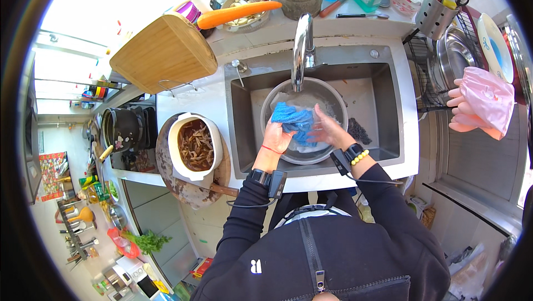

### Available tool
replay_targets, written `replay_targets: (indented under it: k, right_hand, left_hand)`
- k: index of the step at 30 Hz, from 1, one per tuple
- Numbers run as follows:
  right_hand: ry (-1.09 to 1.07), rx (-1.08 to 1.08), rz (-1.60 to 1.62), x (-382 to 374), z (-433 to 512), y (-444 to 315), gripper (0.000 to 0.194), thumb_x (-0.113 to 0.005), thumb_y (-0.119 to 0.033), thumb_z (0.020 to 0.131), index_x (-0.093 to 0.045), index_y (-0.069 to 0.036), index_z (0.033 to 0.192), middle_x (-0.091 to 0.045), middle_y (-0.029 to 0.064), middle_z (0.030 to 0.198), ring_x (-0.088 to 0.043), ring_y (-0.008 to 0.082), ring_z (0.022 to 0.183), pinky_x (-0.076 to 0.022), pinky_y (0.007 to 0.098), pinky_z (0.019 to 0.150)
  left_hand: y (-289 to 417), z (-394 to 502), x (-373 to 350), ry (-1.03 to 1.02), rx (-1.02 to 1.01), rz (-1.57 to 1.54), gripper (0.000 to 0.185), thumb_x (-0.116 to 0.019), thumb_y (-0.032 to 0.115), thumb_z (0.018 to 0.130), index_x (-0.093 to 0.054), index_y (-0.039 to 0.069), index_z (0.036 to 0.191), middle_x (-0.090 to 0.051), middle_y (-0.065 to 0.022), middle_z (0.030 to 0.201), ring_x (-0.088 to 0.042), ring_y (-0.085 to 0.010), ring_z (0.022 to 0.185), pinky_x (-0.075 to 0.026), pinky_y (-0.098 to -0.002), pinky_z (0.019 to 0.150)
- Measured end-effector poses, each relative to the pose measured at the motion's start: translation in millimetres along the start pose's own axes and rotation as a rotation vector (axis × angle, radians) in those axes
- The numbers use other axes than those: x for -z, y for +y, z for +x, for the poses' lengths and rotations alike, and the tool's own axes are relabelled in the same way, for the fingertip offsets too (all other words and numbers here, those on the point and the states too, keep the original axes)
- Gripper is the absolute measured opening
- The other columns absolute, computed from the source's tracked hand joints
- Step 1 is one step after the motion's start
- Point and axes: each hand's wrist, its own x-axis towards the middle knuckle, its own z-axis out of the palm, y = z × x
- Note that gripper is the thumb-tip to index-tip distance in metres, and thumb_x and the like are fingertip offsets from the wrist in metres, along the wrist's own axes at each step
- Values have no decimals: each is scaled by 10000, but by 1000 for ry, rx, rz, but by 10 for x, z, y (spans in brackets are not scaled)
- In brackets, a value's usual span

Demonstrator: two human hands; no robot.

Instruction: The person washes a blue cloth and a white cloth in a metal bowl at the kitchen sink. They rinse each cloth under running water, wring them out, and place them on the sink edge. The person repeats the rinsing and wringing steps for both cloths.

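Observation:
A wet blue cloth [293,118] is bunched up over a round grey basin [270,97] inside the sink. My left hand [277,137] grips its left side from below. At the cloth's right edge is my right hand [331,128], slightly blurred, with the fingers spread and the thumb pointing up; whether it touches the cloth is hard to tell. Cloudy water [310,99] lies in the basin, partly hidden by the cloth. The chrome faucet [300,53] arches over the basin's far side, its spout just beyond the cloth.
A dark scouring pad [359,131] lies in the sink [377,105] right of the basin. To the left, a white container of soaking brown strips [195,145] stands on a round board [166,163] beside a wooden-handled knife [225,189]. Pink gloves [483,101] hang at right.

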Motion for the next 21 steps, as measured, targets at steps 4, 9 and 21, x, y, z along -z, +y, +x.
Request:
replay_targets:
  k: [4, 9, 21]
  right_hand:
    - [-595, -128, 316, -139, 26, 173, 864, -457, -752, 879, -467, -66, 1404, -545, 161, 1388, -555, 405, 1227, -445, 637, 1015]
    - [-506, -65, 151, -253, 9, 180, 752, -525, -698, 878, -538, -88, 1318, -640, 117, 1208, -623, 289, 1129, -531, 558, 951]
    - [-563, 32, -154, -224, -406, -113, 340, -719, -50, 871, -628, -113, 1192, -665, 33, 1118, -609, 154, 1027, -510, 325, 743]
  left_hand:
    - [-58, 60, 87, 156, 75, 27, 163, -605, 152, 948, -644, 101, 1097, -687, -40, 1004, -675, -228, 895, -543, -407, 823]
    - [62, 184, 329, 14, -71, 1130, 515, -551, -35, 755, -567, 77, 1257, -577, -119, 1248, -611, -253, 1068, -520, -372, 875]
    - [380, -439, -98, -646, -612, 1851, 1035, -768, -25, 617, -337, 185, 1534, -249, -185, 1595, -378, -424, 1379, -374, -465, 1124]
